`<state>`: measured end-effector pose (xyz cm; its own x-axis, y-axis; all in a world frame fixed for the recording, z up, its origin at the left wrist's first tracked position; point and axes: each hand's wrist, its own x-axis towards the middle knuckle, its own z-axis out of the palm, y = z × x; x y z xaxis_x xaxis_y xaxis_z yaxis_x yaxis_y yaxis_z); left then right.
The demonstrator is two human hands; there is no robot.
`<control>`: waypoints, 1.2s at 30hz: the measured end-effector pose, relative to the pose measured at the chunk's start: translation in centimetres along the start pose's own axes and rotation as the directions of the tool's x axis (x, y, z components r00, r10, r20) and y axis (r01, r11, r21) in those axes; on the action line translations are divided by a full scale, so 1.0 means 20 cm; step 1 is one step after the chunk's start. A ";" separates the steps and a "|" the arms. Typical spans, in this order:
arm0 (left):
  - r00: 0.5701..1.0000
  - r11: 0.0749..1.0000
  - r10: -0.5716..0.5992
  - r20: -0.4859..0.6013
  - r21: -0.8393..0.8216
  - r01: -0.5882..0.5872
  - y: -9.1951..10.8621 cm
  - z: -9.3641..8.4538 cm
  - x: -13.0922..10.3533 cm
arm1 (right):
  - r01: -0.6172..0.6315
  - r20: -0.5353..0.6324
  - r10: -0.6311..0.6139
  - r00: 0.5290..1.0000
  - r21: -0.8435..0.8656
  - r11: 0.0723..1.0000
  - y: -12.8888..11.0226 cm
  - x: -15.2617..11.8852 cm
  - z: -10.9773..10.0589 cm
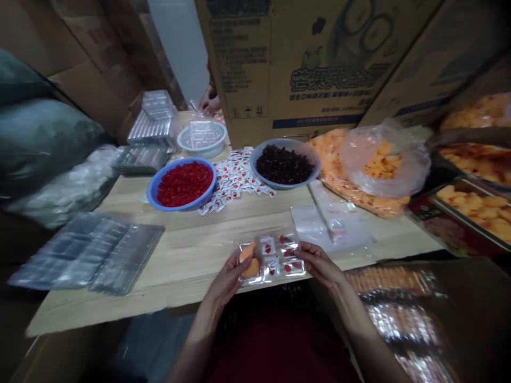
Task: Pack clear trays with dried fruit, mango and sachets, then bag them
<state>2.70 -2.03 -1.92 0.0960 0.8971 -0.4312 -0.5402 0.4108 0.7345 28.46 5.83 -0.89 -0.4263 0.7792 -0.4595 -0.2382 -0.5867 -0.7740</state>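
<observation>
Between my two hands is a clear plastic blister tray (pixel 261 271) at the front edge of the table. Two orange pieces fill its left part, small white-and-red sachets (pixel 268 246) sit in the middle, and dark and red bits show in the right compartments. My left hand (pixel 231 274) grips the left end, with the thumb over an orange piece. At the right end, my right hand (pixel 319 260) holds the edge with its fingers. Behind the tray lie a blue bowl of red pieces (pixel 184 183), a heap of sachets (pixel 237 178) and a bowl of dark pieces (pixel 284 164).
Stacked empty trays (pixel 120 255) lie at the left. Flat clear bags (pixel 315 226) lie to the right, before a large bag of orange pieces (pixel 351 175). Packed trays fill a carton (pixel 399 308) below right. Another person's hand (pixel 209 101) shows behind the big cardboard box (pixel 287 69).
</observation>
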 end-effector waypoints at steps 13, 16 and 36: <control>0.978 0.951 0.022 -0.209 -0.296 -0.084 0.03 -0.01 0.12 | 0.175 -0.004 -0.537 0.843 -0.944 0.280 -0.11 0.08 -0.19; 0.969 0.940 0.052 -0.240 -0.316 -0.129 0.06 -0.05 0.10 | -0.111 -0.068 -0.463 0.884 -0.992 -0.065 -0.11 0.19 -0.09; 0.963 0.914 0.089 -0.253 -0.363 -0.180 0.05 -0.06 0.02 | -0.196 -0.145 -0.241 0.960 -0.959 -0.207 -0.01 0.13 0.09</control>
<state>1.27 -1.40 -2.07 -0.1669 0.8597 -0.4827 -0.8144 0.1557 0.5590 25.77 7.51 -1.19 -0.2256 0.9209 -0.3178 0.9694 0.1797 -0.1675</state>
